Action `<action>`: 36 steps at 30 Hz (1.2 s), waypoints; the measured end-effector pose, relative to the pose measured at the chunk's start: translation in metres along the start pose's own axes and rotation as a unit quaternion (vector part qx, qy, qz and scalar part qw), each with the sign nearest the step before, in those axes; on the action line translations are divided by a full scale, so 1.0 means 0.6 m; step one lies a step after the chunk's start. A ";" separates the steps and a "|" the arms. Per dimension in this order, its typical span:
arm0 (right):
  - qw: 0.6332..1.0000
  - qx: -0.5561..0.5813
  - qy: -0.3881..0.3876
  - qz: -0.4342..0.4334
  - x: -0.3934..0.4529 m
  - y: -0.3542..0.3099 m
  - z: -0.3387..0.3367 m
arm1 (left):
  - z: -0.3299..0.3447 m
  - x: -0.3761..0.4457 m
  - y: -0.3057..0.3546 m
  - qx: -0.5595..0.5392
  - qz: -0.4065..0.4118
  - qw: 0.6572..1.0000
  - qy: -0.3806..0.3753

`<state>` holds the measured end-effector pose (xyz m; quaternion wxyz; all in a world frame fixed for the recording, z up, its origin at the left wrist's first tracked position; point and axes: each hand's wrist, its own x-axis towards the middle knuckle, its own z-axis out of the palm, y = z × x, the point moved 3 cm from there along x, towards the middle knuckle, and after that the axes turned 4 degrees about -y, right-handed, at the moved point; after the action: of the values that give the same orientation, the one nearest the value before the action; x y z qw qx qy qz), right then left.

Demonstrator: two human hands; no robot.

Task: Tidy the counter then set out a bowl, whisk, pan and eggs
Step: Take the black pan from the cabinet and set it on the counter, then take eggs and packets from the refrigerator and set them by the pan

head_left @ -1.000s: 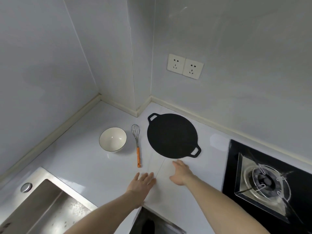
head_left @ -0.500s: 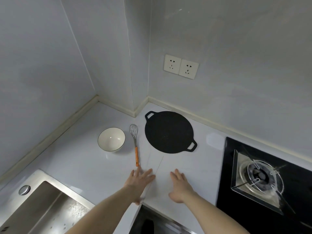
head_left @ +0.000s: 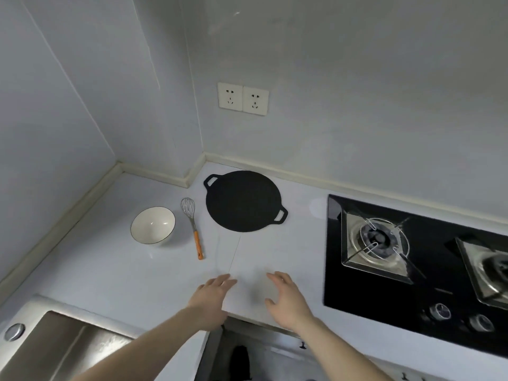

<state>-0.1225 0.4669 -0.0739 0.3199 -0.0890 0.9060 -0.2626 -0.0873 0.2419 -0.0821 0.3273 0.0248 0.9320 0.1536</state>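
Pale grey walls (head_left: 357, 78), 2 sockets (head_left: 243, 99), white counter (head_left: 110, 265), steel sink (head_left: 68, 345), black hob (head_left: 417, 270)

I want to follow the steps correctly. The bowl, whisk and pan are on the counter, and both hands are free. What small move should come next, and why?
Probably fetch the eggs. The bowl, whisk and pan already lie in a row on the counter, but no eggs are in view. The left hand and right hand are open and hold nothing.

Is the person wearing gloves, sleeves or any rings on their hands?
No. The left hand and right hand are bare, with no gloves, rings, watch or bracelets showing. Both forearms are bare as far as the picture shows, so no sleeves can be seen.
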 end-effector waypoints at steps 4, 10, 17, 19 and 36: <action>0.996 0.043 0.079 -0.008 -0.076 0.029 -0.033 | -0.024 -0.054 0.050 -0.052 0.043 0.995 0.067; 0.978 0.111 0.174 -0.005 -0.205 0.076 -0.092 | -0.064 -0.088 0.192 -0.057 0.136 0.982 0.119; 0.940 0.182 0.290 -0.001 -0.423 0.172 -0.137 | -0.055 -0.164 0.412 -0.057 0.254 0.952 0.161; 0.925 0.203 0.322 0.011 -0.503 0.209 -0.140 | -0.032 -0.200 0.474 -0.061 0.290 0.942 0.155; 0.856 0.212 0.467 0.063 -0.927 0.461 -0.206 | 0.114 -0.340 0.907 -0.005 0.465 0.880 0.094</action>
<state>0.2353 0.9361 0.1563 -0.1137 0.1717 0.8748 -0.4386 0.0853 0.7483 0.1546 0.1293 0.4388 0.8390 0.2945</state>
